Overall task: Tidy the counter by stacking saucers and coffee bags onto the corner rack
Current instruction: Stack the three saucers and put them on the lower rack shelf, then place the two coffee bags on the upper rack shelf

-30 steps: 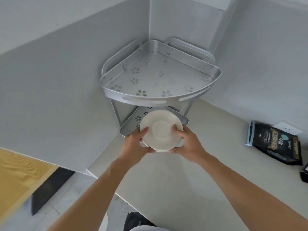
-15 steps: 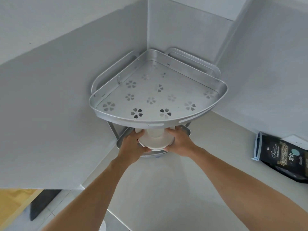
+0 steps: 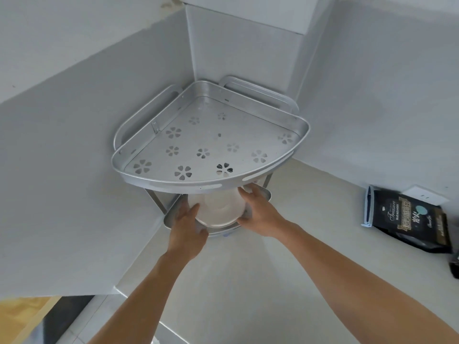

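A silver two-tier corner rack (image 3: 171, 183) stands in the counter's corner, its top shelf bare and punched with flower holes. White saucers (image 3: 218, 209) sit inside the lower shelf, partly hidden under the top tier. My left hand (image 3: 187, 227) grips the saucers' left edge and my right hand (image 3: 258, 209) grips their right edge, fingertips reaching under the top shelf. Whether the saucers rest on the shelf or hang just above it is unclear. A black coffee bag (image 3: 407, 219) lies flat on the counter far right.
Grey walls close in on the rack from the left and behind. A white wall socket (image 3: 424, 197) sits behind the coffee bag. A dark object (image 3: 454, 264) is cut off at the right edge. The counter's front corner (image 3: 119, 289) drops to the floor at lower left.
Both hands have carried the saucers from in front of the rack forward and in under the top tier, onto the lower shelf. The view has come closer to the rack.
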